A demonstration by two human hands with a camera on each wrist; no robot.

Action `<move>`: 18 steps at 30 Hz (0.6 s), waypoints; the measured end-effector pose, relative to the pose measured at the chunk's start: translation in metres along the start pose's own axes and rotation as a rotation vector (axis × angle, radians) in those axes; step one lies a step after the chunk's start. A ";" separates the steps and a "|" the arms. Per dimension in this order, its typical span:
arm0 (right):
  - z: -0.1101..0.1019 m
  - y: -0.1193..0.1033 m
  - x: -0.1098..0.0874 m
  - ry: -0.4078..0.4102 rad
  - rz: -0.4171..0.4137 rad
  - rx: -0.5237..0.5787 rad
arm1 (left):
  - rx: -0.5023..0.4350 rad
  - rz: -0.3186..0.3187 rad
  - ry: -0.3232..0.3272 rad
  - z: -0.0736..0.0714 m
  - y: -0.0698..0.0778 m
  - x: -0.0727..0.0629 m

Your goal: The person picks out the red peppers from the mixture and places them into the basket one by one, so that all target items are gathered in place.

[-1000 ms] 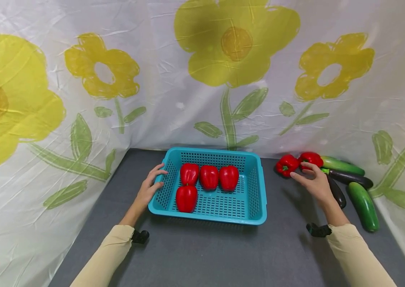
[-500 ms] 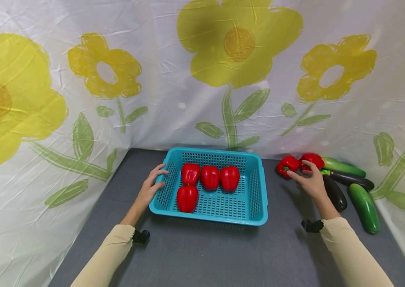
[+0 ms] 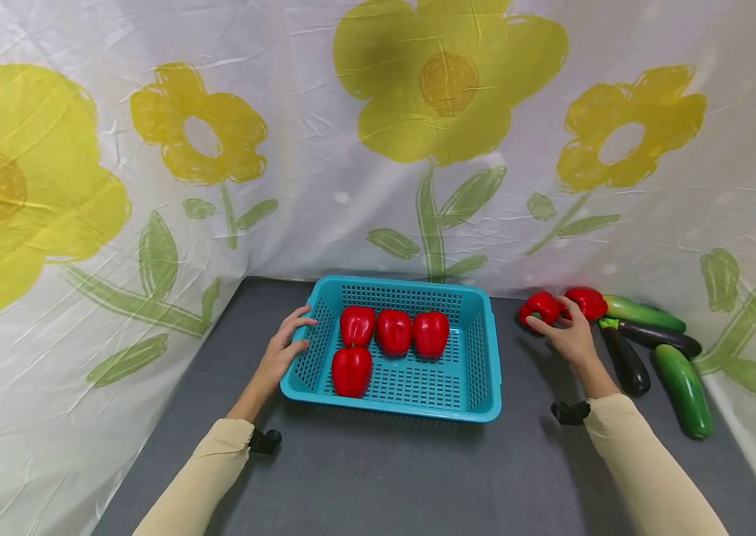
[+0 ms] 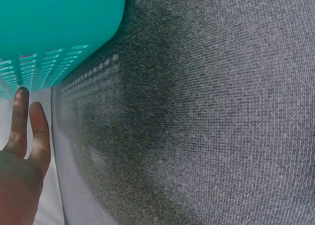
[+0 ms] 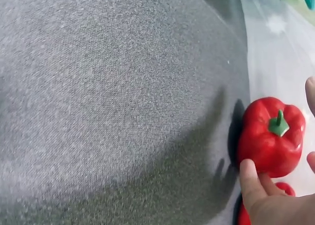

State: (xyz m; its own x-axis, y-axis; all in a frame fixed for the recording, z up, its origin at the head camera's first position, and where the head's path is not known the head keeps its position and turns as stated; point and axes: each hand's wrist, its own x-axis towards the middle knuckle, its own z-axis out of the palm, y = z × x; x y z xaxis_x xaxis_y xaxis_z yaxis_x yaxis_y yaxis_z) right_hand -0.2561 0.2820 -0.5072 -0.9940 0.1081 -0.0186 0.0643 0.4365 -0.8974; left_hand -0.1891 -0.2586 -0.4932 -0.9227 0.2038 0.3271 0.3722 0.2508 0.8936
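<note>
My left hand [image 3: 281,348] is at the left rim of a blue plastic basket [image 3: 493,357], fingers extended over the edge. In the left wrist view, fingers [image 4: 40,131] stand close to the basket's slotted wall [image 4: 37,65]. Several red bell peppers [image 3: 394,331] lie inside the basket. On the right, my right hand [image 3: 572,339] spreads around a red bell pepper [image 3: 541,304] on the table, not closed on it. The right wrist view shows the thumb [image 5: 249,178] against or just before that pepper [image 5: 269,146]; other fingertips are apart from it, at the frame's edge.
Another red bell pepper [image 3: 587,302] sits behind the right hand. Beside it lie a light green courgette-like vegetable [image 3: 646,313], two dark eggplants [image 3: 662,338] [image 3: 624,361] and a dark green cucumber-like vegetable [image 3: 684,391]. A flowered sheet [image 3: 310,149] hangs behind the grey table [image 3: 378,476].
My right hand has moved left, its thumb and fingers coming around the nearer loose bell pepper. The left hand stays at the basket rim. The whole view has shifted slightly.
</note>
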 end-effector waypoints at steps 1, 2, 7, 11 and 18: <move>0.001 0.000 0.001 0.002 0.007 0.002 | -0.001 -0.002 0.001 0.000 0.000 0.000; 0.002 0.001 0.003 0.006 0.017 0.002 | -0.002 -0.004 0.003 0.000 0.000 0.000; 0.007 0.007 0.009 0.005 0.056 0.009 | -0.001 -0.023 0.008 0.000 0.001 0.000; 0.009 0.009 0.013 0.010 0.068 0.037 | -0.004 -0.025 0.006 0.001 0.001 0.000; 0.012 0.007 0.015 0.015 0.090 0.088 | -0.003 -0.015 0.007 0.001 0.002 0.000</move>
State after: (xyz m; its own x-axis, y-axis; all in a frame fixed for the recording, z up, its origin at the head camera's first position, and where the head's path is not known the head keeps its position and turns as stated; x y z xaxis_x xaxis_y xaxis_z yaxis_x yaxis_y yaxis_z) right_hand -0.2719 0.2759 -0.5188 -0.9831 0.1565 -0.0948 0.1442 0.3444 -0.9277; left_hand -0.1882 -0.2574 -0.4917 -0.9287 0.1936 0.3162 0.3585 0.2512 0.8991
